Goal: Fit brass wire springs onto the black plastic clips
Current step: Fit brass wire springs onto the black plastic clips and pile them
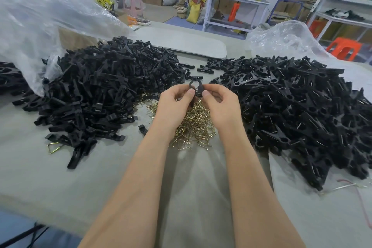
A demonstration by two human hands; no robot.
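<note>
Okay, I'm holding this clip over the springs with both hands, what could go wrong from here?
The black clip is only pinched at its edges by the left hand and right hand, so it may slip into the brass springs below. The left pile and right pile lie close, so clips could get mixed.
</note>
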